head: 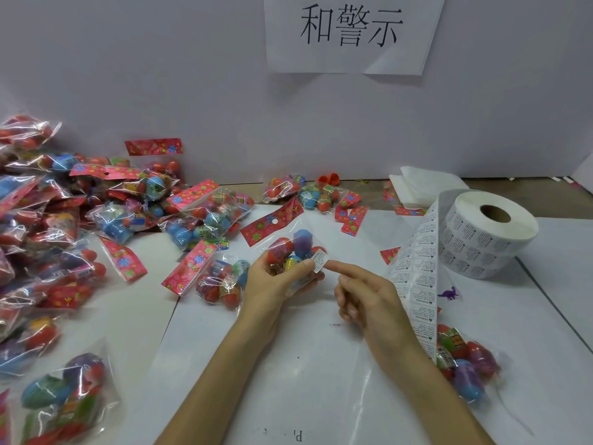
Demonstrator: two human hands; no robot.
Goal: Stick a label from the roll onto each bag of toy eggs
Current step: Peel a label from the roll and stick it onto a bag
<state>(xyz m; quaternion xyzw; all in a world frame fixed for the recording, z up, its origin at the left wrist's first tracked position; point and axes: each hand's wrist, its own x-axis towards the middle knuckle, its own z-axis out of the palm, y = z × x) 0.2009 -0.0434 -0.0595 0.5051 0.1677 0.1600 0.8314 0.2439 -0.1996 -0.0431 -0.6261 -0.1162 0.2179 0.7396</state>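
The left hand (276, 281) is curled around the egg-filled end of a clear plastic bag of coloured toy eggs (288, 248), whose red flowered header card points away. The bag is steadied in this way, it seems, so that its face is offered to the right hand (362, 297). That hand holds nothing. Its index finger is stretched out, the tip touching a small white printed label (320, 260) at the bag's right edge, apparently to press it flat; the other fingers are loosely curled. A loose strip of labels (417, 277) is draped over the right wrist from the white label roll (487, 232), and is thus kept within reach. A heap of similar bags (64, 220) is piled at the left of the white table (321, 380); another such bag (465, 364) lies at the right.
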